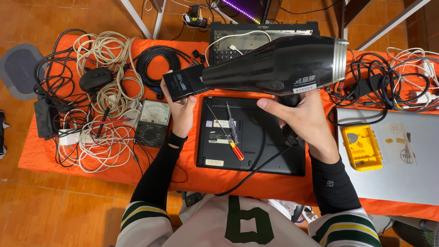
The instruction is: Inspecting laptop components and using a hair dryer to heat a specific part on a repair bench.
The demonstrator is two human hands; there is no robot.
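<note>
**Hair dryer held over the worktop**

Hair dryer [279, 64], black, hangs sideways above an upturned black laptop [251, 135]. Right hand [299, 121] fingers clenched on its handle; left hand [183, 107] fingers grasp the flat nozzle [184, 83]. Red-handled screwdriver [233, 132] lies on the laptop, analog multimeter [153, 122] beside it on the orange worktop [36, 153].

The floor [68, 206] is laid with orange-brown tiles. A low counter [32, 151] is covered with an orange cloth. White metal legs [155, 18] are seen at the top, beside a strip of purple light [238, 9]. A grey round mat [18, 68] is set at the left edge.
</note>
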